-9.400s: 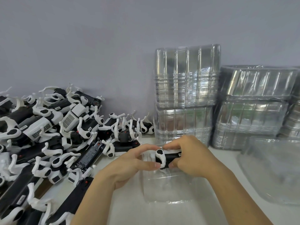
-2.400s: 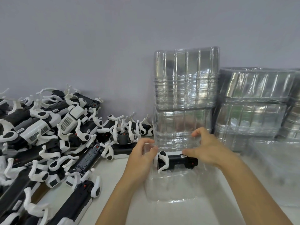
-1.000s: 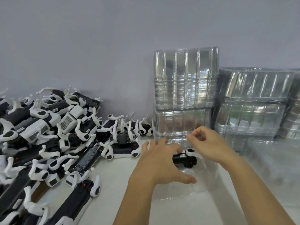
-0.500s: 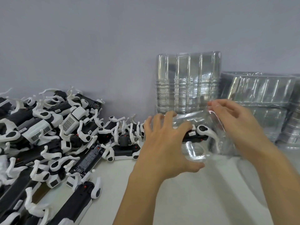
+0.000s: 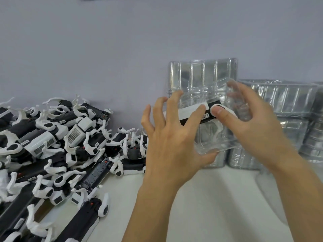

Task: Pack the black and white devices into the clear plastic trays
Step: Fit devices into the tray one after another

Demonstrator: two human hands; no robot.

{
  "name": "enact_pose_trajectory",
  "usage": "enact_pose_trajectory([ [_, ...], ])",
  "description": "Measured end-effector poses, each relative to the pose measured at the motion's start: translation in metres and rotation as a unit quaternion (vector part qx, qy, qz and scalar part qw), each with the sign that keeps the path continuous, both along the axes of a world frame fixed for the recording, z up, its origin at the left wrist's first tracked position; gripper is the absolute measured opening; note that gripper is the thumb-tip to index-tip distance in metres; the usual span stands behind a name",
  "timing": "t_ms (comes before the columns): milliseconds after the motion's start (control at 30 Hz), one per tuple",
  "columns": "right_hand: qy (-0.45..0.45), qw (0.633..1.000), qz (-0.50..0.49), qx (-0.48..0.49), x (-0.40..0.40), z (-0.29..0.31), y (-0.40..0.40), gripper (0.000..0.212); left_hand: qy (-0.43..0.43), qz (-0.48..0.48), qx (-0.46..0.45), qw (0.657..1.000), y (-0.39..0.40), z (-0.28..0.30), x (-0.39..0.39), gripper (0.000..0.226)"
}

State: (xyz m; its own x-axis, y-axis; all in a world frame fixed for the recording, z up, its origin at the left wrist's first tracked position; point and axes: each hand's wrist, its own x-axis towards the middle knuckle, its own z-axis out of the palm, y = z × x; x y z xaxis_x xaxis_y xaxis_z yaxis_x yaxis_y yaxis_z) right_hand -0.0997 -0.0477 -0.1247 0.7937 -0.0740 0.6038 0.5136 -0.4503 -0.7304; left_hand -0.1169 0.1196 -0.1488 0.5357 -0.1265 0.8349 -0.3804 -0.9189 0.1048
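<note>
- Left hand [image 5: 172,142] and right hand [image 5: 251,119], fingers curled, grip one clear tray [image 5: 216,130] raised above the table [image 5: 209,203]; one black and white device [image 5: 201,113] lies inside it.
- Loose devices [image 5: 57,145], too many and tangled to count, lie heaped at left.
- Two tray stacks [image 5: 202,75] stand against a grey wall [image 5: 122,49]; others at right blur.

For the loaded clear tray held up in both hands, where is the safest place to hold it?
Probably by its two short ends, one hand from each side, as now. The clear tray is thin, see-through plastic tilted up off the table, with the device lying crosswise inside. The left hand spreads over the left end and the right hand wraps the right end, thumb on the device's white end.
</note>
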Motion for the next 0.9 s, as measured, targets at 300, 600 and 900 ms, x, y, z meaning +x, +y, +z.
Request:
enact_pose_trajectory([
  [300,-0.024,0.999,0.032,0.032,-0.003,-0.001,0.004,0.065,-0.047,0.009,-0.002,0.999,0.000,-0.004,0.003,0.088],
  [600,-0.039,0.997,0.036,0.051,-0.001,-0.001,0.004,0.069,-0.082,0.004,-0.014,0.997,0.000,-0.008,0.009,0.086],
  [900,-0.075,0.979,0.037,0.186,0.001,-0.002,0.009,0.046,0.047,-0.103,-0.315,0.942,0.011,-0.023,0.015,0.078],
])
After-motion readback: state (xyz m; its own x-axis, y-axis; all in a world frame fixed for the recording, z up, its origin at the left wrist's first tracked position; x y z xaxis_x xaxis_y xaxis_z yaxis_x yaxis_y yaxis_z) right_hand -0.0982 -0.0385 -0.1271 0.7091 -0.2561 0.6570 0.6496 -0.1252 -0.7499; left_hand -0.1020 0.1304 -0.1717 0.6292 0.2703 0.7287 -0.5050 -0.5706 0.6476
